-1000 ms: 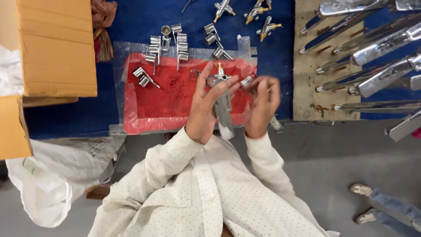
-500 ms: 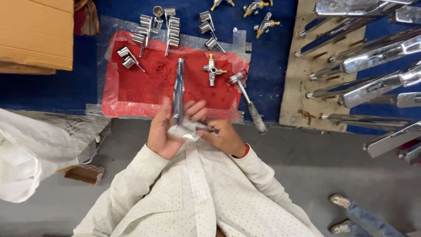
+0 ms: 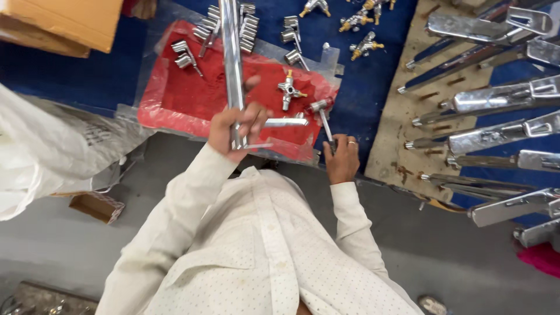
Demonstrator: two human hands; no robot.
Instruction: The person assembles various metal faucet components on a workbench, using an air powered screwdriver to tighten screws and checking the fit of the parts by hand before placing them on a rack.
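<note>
Chrome faucet body (image 3: pixel 232 64) stands up out of my left hand (image 3: pixel 233 129), its long axis running straight away from me across the red mat (image 3: pixel 175 105), almost square to the mat's near edge. The left hand is clenched round the lower end, where a short side arm (image 3: pixel 284 122) juts off to the right, toward my other hand. The far end of the bar reaches past the mat to the row of small chrome fittings (image 3: pixel 210 29).

My right hand (image 3: pixel 343 158) sits at the mat's near right corner, fingers curled on the handle of a small hammer-like tool (image 3: pixel 324 119) whose head lies just beside the tip of the side arm. So the right hand is the nearer one to that arm's end, and the tool lies roughly parallel to the long bar, apart from it.

A cross-shaped valve piece with brass tips (image 3: pixel 290 90) rests on the mat between the bar and the tool head, close enough to crowd both. Brass-ended valves (image 3: pixel 364 44) lie further off on the blue cloth (image 3: pixel 76 76). To the right, long chrome spouts (image 3: pixel 496 99) are laid in a rank on a brown board (image 3: pixel 396 134), well apart from both hands. A cardboard box (image 3: pixel 64 20) sits at far left, a white sack (image 3: pixel 52 151) below it.
</note>
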